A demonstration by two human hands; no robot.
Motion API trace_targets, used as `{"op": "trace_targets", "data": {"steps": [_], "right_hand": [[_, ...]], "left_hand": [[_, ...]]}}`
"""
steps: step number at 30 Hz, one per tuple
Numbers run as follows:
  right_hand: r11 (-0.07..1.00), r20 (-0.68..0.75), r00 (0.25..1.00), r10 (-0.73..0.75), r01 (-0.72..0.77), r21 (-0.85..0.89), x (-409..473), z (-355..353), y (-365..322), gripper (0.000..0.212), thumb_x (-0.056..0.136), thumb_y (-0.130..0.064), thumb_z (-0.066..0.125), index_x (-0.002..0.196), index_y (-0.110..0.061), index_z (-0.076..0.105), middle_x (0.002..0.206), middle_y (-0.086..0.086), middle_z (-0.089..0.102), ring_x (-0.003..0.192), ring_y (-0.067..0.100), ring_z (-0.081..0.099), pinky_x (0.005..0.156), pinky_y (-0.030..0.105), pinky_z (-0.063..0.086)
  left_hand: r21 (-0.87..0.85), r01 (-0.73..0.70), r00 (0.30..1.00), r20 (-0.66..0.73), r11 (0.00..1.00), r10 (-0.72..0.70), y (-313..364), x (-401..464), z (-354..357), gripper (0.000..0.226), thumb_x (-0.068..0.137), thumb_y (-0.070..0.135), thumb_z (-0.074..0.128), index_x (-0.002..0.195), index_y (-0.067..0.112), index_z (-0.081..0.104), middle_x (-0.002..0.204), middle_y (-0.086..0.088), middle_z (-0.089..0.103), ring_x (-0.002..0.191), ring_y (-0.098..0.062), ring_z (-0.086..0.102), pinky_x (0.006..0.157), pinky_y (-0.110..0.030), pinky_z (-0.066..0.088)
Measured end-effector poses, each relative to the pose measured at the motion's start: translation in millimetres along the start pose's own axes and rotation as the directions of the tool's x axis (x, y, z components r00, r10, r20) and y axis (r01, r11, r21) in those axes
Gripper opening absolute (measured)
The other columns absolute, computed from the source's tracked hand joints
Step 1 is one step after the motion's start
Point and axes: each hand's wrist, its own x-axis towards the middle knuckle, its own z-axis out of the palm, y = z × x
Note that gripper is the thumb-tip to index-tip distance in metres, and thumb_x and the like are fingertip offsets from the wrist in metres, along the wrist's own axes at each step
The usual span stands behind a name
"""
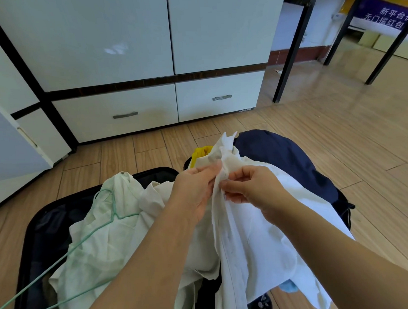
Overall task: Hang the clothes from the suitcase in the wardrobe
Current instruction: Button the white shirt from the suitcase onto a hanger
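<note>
Head view, centre of frame: left hand (195, 189) and right hand (250, 187) both pinch the white shirt (259, 233) at its placket, just below the collar. Lower left: green wire hanger (108, 217) on a cream garment (104, 245) in the black suitcase (34, 229). Right: navy garment (279, 151). Upper frame: white wardrobe (125, 41), doors closed.

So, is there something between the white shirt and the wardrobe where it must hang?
Yes: both wardrobe doors are shut. Otherwise only bare floor lies between. Both hands pinch the shirt.
</note>
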Motion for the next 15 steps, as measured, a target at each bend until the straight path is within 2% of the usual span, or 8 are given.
{"op": "trace_targets", "data": {"steps": [3, 5, 8, 11, 15], "right_hand": [[0.998, -0.114, 0.992, -0.053, 0.050, -0.027, 3, -1, 0, 0.008, 0.078, -0.002, 0.075, 0.085, -0.002, 0.071, 0.074, 0.012, 0.072, 0.060, 0.015, 0.067, 0.058, 0.021, 0.056], [0.997, -0.176, 0.983, -0.060, 0.050, -0.063, 4, -1, 1, 0.010, 0.077, -0.003, 0.076, 0.085, -0.001, 0.072, 0.078, 0.014, 0.073, 0.063, 0.019, 0.069, 0.065, 0.027, 0.060], [0.977, -0.263, 0.958, -0.116, 0.062, -0.205, 3, -1, -2, 0.009, 0.073, -0.008, 0.080, 0.075, -0.005, 0.071, 0.070, 0.007, 0.072, 0.068, 0.020, 0.070, 0.071, 0.035, 0.060], [0.943, -0.279, 0.939, -0.200, 0.107, -0.315, -1, -1, -9, 0.011, 0.072, -0.010, 0.080, 0.069, -0.011, 0.070, 0.067, 0.001, 0.070, 0.068, 0.017, 0.068, 0.072, 0.037, 0.060], [0.913, -0.193, 0.954, -0.229, 0.142, -0.381, -5, 3, -18, 0.013, 0.076, -0.008, 0.076, 0.069, -0.017, 0.071, 0.069, 0.002, 0.071, 0.070, 0.017, 0.070, 0.073, 0.034, 0.060]], "left_hand": [[0.282, -0.090, 0.996, 0.019, 0.955, 0.089, -5, -4, -2, 0.010, 0.078, 0.006, 0.076, 0.088, 0.007, 0.075, 0.086, -0.013, 0.075, 0.085, -0.028, 0.072, 0.085, -0.043, 0.058], [0.407, -0.120, 0.987, -0.052, 0.905, 0.154, -9, -3, -3, 0.007, 0.078, 0.008, 0.076, 0.076, 0.015, 0.075, 0.081, -0.009, 0.075, 0.084, -0.027, 0.072, 0.085, -0.045, 0.057], [0.547, -0.158, 0.957, -0.119, 0.822, 0.263, -9, -2, -2, 0.013, 0.082, 0.017, 0.074, 0.071, 0.021, 0.070, 0.077, -0.003, 0.072, 0.080, -0.023, 0.069, 0.082, -0.045, 0.057], [0.592, -0.200, 0.932, -0.130, 0.781, 0.337, -4, -8, 1, 0.019, 0.082, 0.020, 0.074, 0.065, 0.019, 0.065, 0.066, -0.001, 0.069, 0.065, -0.018, 0.067, 0.077, -0.041, 0.058], [0.527, -0.176, 0.961, -0.093, 0.831, 0.262, 2, -13, 5, 0.022, 0.078, 0.016, 0.075, 0.056, 0.016, 0.070, 0.069, -0.008, 0.072, 0.078, -0.029, 0.070, 0.079, -0.045, 0.058]]}}
